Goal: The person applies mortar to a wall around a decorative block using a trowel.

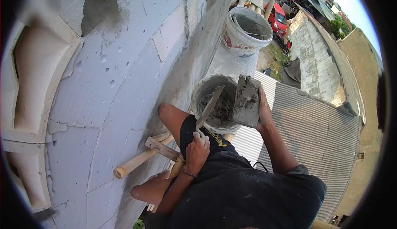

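Note:
My left hand (197,149) is closed round the handle of a trowel (210,106), whose blade reaches over a bucket (198,89) of wet grey mortar (222,108). On the right of that bucket, my right hand (263,110) grips the edge of a flat rectangular board (247,101). Wet mortar is smeared across the board's face, and the board covers part of the bucket's rim. The trowel blade and the board are apart, with mortar visible between them.
A second, white bucket (244,47) stands beyond the first on a grey ledge (231,63). A block wall (120,76) rises at the left, with a bamboo pole (134,164) beside it. Far below at the right lie a corrugated roof (310,125) and a red car (279,17).

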{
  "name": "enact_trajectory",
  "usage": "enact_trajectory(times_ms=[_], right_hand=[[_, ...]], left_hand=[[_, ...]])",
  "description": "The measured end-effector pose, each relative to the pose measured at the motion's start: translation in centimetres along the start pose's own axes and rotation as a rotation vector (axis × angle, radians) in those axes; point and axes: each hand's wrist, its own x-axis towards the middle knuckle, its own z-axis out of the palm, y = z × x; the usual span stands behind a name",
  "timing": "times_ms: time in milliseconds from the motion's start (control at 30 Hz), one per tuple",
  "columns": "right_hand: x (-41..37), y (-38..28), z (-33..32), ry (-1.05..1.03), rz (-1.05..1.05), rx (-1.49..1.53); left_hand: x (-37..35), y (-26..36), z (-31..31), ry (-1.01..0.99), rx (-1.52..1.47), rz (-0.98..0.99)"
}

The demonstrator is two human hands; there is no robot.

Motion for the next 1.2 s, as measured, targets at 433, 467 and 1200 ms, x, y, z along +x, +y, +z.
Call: enact_trajectory(times_ms=[433, 467, 1200], right_hand=[[1.7, 0.7, 1.0, -0.212, -0.028, 0.218], [2.5, 1.3, 0.1, -0.235, -0.015, 0.208], [-4.3, 5.0, 13.0, -0.378, 0.245, 0.023]], left_hand=[[5.6, 3.3, 2.0, 0.13, 0.698, 0.329], [6.1, 2.9, 2.8, 0.09, 0.795, 0.362], [1.0, 6.6, -16.7, 0.45, -0.219, 0.421]])
